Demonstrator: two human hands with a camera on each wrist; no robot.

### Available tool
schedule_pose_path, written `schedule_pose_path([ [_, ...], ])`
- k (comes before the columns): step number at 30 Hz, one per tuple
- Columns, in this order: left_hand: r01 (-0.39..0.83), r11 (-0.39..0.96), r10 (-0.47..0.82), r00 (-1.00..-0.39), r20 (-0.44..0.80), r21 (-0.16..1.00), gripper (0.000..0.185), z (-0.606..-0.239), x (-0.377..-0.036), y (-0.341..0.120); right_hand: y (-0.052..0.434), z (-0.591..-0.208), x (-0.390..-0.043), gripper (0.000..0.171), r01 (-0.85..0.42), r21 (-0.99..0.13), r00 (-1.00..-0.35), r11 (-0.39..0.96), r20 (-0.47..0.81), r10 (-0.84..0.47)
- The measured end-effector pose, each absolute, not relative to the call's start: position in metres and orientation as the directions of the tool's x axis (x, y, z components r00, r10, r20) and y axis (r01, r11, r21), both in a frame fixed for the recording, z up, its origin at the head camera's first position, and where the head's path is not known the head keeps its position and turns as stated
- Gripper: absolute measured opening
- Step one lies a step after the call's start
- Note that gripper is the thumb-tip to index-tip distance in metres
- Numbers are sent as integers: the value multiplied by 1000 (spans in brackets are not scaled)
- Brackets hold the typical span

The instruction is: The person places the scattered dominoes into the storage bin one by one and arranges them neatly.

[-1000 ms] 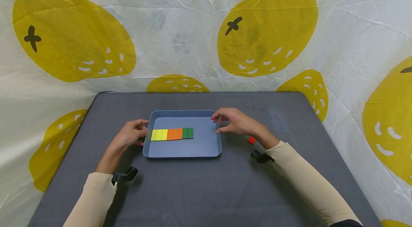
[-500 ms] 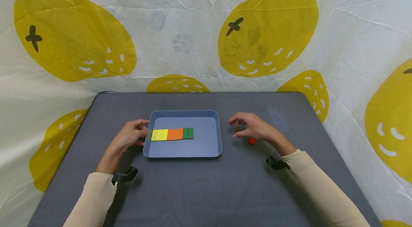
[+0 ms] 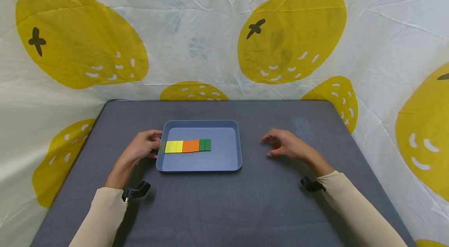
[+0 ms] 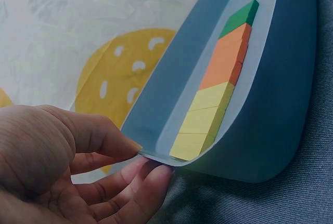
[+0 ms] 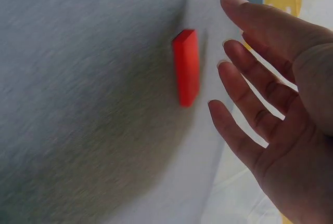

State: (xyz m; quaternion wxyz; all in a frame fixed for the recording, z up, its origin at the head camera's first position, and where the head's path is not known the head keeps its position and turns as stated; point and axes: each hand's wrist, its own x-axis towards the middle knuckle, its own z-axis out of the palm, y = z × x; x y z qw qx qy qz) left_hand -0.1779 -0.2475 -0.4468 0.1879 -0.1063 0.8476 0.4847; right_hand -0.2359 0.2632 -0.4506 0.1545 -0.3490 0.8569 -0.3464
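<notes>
At the left end of the blue-grey tray, my left hand pinches the rim, thumb above and fingers below in the left wrist view. Inside the tray runs a row of flat blocks: yellow blocks, then orange blocks, then green blocks. To the right of the tray, my right hand hovers with parted fingers over a red block on the table. The right wrist view shows a gap between fingertips and block. From the head, the hand mostly covers that block.
A dark grey cloth covers the table. Behind it hangs a white sheet printed with large yellow fruit shapes. Each wrist carries a black camera mount, the right one standing low over the cloth.
My right hand has moved away from the tray's right end, rightward and slightly nearer me, to the red block. The left hand, tray and row of blocks have stayed put.
</notes>
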Motion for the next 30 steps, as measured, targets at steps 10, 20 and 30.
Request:
schedule_pose_path([
  [10, -367, 505, -1, -905, -424, 781, 52, -447, -178, -247, 280, -461, -231, 46, -518, -621, -750, 588, -1, -661],
  [20, -365, 508, -3, -906, -422, 780, 52, -446, -177, -247, 284, -465, -230, 44, -529, -616, -739, 583, -4, -674],
  [30, -362, 502, 0, -908, -419, 785, 50, -447, -177, -247, 287, -465, -232, 45, -499, -593, -756, 632, -59, -652],
])
